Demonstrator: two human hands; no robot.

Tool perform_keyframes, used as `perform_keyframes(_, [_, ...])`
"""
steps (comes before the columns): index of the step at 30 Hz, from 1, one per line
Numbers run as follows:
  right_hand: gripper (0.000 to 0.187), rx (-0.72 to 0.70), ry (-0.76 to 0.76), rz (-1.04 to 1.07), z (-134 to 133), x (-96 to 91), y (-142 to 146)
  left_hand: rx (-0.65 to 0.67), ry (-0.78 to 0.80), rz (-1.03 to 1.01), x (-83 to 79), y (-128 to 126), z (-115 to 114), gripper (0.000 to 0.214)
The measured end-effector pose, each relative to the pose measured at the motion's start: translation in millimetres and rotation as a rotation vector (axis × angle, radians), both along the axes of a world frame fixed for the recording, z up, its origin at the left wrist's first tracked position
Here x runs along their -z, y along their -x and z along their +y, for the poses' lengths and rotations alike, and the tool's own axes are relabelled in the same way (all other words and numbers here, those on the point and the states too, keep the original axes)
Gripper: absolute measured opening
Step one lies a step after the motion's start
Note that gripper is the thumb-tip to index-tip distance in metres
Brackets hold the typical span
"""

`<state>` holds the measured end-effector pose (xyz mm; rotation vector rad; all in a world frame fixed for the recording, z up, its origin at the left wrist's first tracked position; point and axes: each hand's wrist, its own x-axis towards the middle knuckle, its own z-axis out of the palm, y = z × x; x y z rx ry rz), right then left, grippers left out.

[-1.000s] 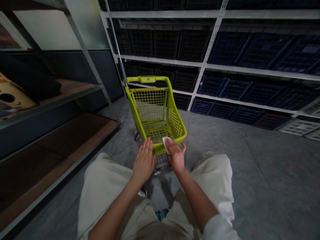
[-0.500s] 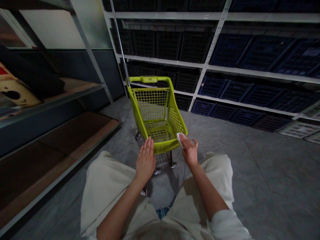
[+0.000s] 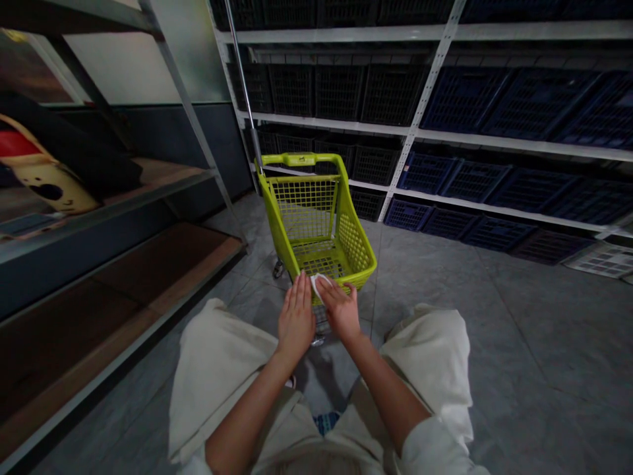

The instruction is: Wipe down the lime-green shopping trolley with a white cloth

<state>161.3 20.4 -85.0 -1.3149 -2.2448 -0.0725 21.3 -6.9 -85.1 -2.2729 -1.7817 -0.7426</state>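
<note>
A small yellow-green shopping cart [image 3: 357, 247] stands on the floor between my knees, its basket facing me and a thin metal pole [image 3: 241, 72] rising at its left rear corner. My left hand [image 3: 297, 316] lies with fingers stretched flat against the near left corner of the basket. Pressed to the front rim by my right hand [image 3: 342, 310] is a white cloth [image 3: 319, 285], folded small, and its fingers partly cover it. Both hands are side by side, almost touching. The lower front of the basket is hidden behind them.
White shelving [image 3: 420, 95] with black crates [image 3: 339, 89] and blue crates [image 3: 467, 99] spans the back. On the left stands a metal rack [image 3: 192, 178] with wooden boards, holding a yellow plush-like item [image 3: 54, 185] and dark fabric [image 3: 93, 155]. Grey tiled floor [image 3: 440, 270] extends to the right.
My right hand has slid the cloth leftward along the front rim, from the right corner to beside my left hand. The left hand stays at the left corner. The view has shifted slightly.
</note>
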Motion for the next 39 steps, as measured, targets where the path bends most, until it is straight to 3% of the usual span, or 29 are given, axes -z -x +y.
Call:
perform_keyframes(6, [0.078, 0.198, -0.076, -0.021, 28.4, 2.8, -94.8, 0.011, 0.008, -0.024, -3.7, -0.5, -1.5, 0.09])
perform_keyframes(9, [0.077, 0.247, -0.071, -0.008, 35.4, 1.2, -117.4, 0.019, 0.02, -0.03, -4.0, -4.1, -1.2, 0.09])
perform_keyframes(11, [0.075, 0.276, -0.073, 0.033, 33.2, 1.0, -108.0, 0.014, 0.026, -0.035, -3.6, -7.7, -0.7, 0.091])
perform_keyframes(13, [0.074, 0.279, -0.076, 0.074, 25.7, 2.4, -80.9, 0.005, 0.029, -0.035, -2.6, -11.6, 0.2, 0.092])
perform_keyframes(17, [0.071, 0.11, -0.059, 0.079, 6.3, 5.8, -11.7, -0.011, 0.043, -0.005, 0.1, -15.5, 2.9, 0.09])
perform_keyframes(19, [0.07, 0.046, -0.05, 0.083, 1.6, 5.4, 7.7, -0.024, 0.044, 0.022, 0.7, -14.3, 4.0, 0.086])
perform_keyframes(21, [0.071, -0.007, -0.047, 0.062, 2.8, 4.1, 8.3, -0.036, 0.041, 0.052, 0.4, -11.6, 4.2, 0.085])
perform_keyframes(24, [0.073, -0.056, -0.074, -0.004, 13.5, 3.6, -21.7, -0.035, 0.032, 0.085, -1.0, -7.6, 3.1, 0.087])
perform_keyframes(29, [0.076, 0.125, -0.138, 0.016, 36.5, 5.8, -99.4, -0.021, 0.02, 0.087, -1.6, -6.9, 1.8, 0.088])
perform_keyframes(31, [0.075, 0.184, -0.133, 0.029, 41.0, 5.9, -115.6, -0.019, 0.029, 0.087, -0.3, -9.2, 1.9, 0.088])
perform_keyframes(33, [0.073, 0.255, -0.134, 0.048, 40.1, 6.0, -113.1, -0.02, 0.035, 0.085, 1.4, -13.0, 2.3, 0.089])
perform_keyframes(35, [0.073, 0.295, -0.138, 0.075, 33.6, 6.7, -91.5, -0.028, 0.038, 0.081, 3.3, -17.6, 3.1, 0.089])
perform_keyframes(39, [0.075, 0.128, -0.107, 0.104, 14.0, 7.8, -22.4, -0.038, 0.033, 0.087, 5.8, -24.4, 6.3, 0.083])
